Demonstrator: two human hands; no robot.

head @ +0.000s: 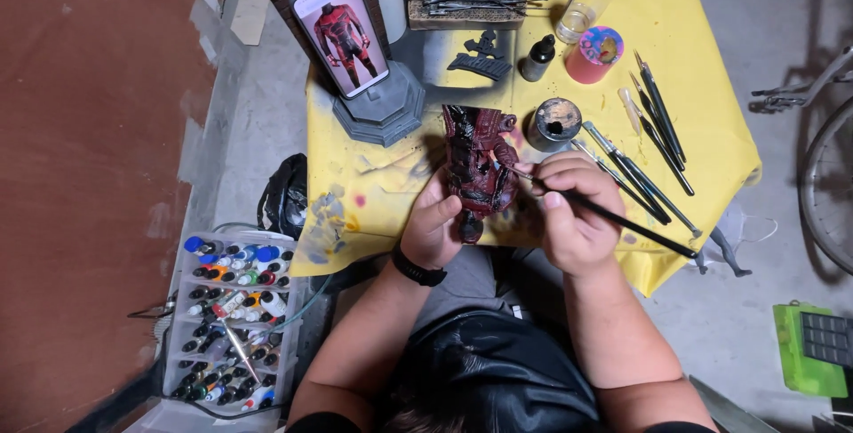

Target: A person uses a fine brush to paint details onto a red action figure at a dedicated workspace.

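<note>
A dark red figurine is gripped in the left hand while a thin black paintbrush is pinched in the right hand.

The figurine is held upright over the near edge of the yellow cloth, fingers closed round its lower part, and the brush tip is laid against its right side. Just beyond the right hand, a small open paint pot is seen, with a row of spare brushes beside it. Further back, a phone showing a red figure is propped on a grey stand. A tray of paint bottles is set on the floor at the left.
</note>
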